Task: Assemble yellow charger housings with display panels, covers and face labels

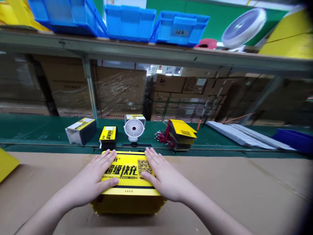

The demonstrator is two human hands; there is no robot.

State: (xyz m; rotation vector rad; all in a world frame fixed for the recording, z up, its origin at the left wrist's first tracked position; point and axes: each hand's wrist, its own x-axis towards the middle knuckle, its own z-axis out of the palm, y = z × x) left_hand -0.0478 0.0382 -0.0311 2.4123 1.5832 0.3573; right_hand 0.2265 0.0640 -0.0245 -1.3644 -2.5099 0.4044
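In front of me on the cardboard-covered bench stands a yellow box (pixel 127 190) with black lettering and a QR code on its top panel. Its near side looks open and dark inside. My left hand (pixel 94 178) lies flat on the left part of the top, fingers stretched away from me. On the right part rests my right hand (pixel 165 174), fingers extended and thumb near the QR code. Neither hand grips anything. Just beyond the box are a small white fan (pixel 134 129) and a dark box with a yellow label (pixel 108 137).
Behind, on the green surface, stand a wrapped box (pixel 81 132), a stack of yellow tags with red cords (pixel 183 133), grey-white strips (pixel 244 133) and a blue bin (pixel 293 140). Overhead, a shelf (pixel 146 50) carries blue bins (pixel 129 23) and a larger fan (pixel 243 27).
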